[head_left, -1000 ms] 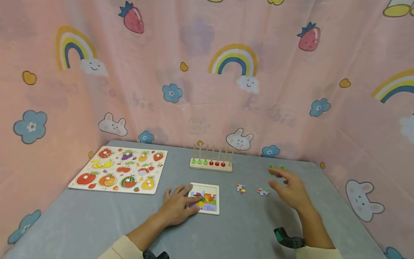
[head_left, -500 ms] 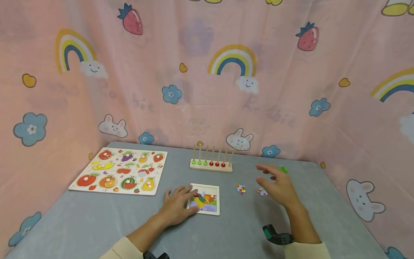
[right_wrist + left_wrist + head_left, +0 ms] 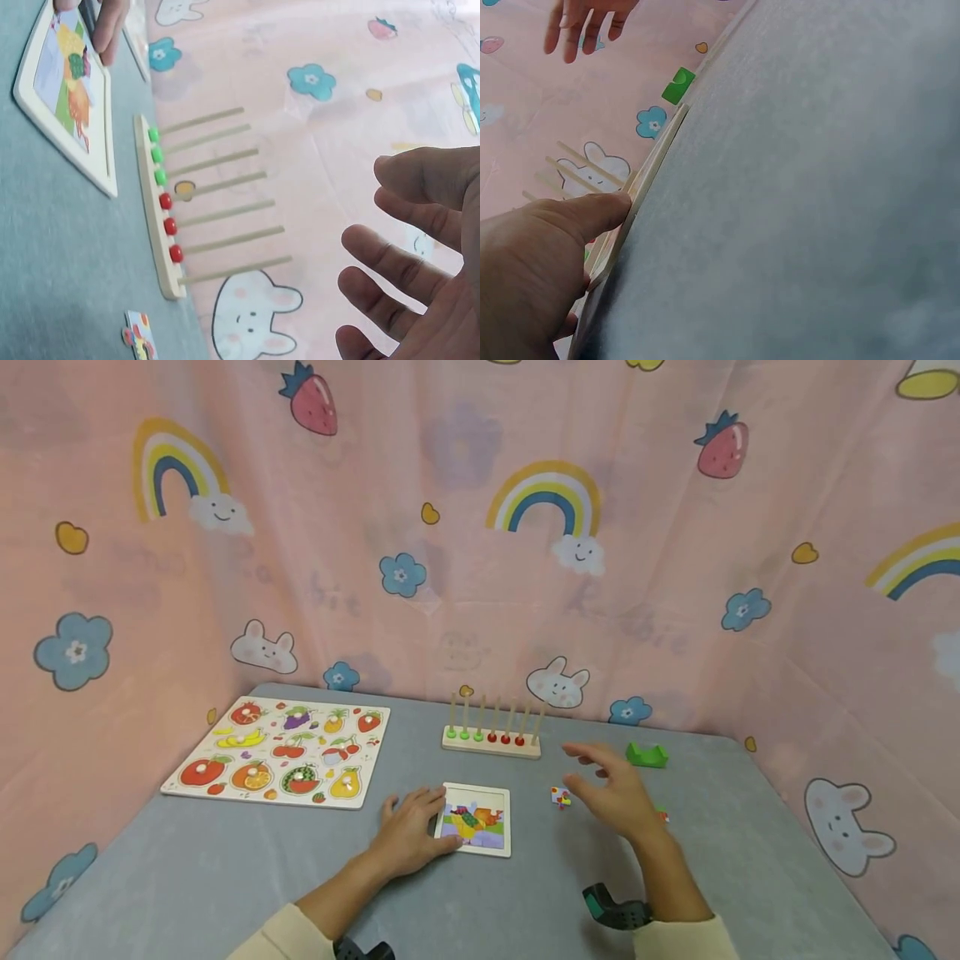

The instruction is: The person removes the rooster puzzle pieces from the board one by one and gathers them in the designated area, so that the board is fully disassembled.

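Note:
A small jigsaw puzzle in a pale frame (image 3: 504,797) lies flat on the grey table, its picture partly filled with pieces. My left hand (image 3: 408,831) rests at the frame's left side, thumb (image 3: 607,211) touching the edge and fingers extended along it. Right of the frame lies a loose jigsaw piece (image 3: 560,797), with my right hand (image 3: 617,795) just beside it in the head view. Nothing shows between that hand's spread, slightly bent fingers (image 3: 397,262). A second loose piece (image 3: 663,817) peeks out from behind the right wrist, mostly hidden.
Behind the puzzle stands a wooden peg counter (image 3: 491,743) with green and red beads. A large fruit knob board (image 3: 277,752) lies at the left. At the back right sits a green notched block (image 3: 647,755). A pink printed curtain (image 3: 465,610) hangs beyond the table.
My right hand has moved left, uncovering the green block and passing over the second loose piece. My left index finger has drawn back from the picture to the frame's left side.

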### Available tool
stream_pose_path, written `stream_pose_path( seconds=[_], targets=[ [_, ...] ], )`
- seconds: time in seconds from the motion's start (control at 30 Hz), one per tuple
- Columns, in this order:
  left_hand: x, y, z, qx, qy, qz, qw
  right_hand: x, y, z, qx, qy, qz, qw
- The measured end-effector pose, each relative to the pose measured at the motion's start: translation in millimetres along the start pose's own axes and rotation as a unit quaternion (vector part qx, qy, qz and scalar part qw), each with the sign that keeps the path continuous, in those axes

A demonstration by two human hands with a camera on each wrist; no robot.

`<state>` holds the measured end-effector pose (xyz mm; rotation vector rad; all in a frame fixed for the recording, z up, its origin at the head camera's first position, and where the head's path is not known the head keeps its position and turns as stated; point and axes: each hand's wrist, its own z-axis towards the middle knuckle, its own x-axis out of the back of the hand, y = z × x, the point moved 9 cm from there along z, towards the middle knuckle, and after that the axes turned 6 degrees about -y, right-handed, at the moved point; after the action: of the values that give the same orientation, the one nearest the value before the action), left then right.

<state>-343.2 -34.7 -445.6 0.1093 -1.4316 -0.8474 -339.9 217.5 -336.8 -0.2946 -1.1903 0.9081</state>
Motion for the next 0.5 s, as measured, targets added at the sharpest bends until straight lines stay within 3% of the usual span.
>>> stream_pose_path(
  seconds=[0.5],
  targets=[
    [0.7, 0.1, 0.2, -0.003, 0.001, 0.006, 1.0, -27.7, -35.2, 14.1, 0.037, 0.001, 0.037, 0.9987]
  ],
)
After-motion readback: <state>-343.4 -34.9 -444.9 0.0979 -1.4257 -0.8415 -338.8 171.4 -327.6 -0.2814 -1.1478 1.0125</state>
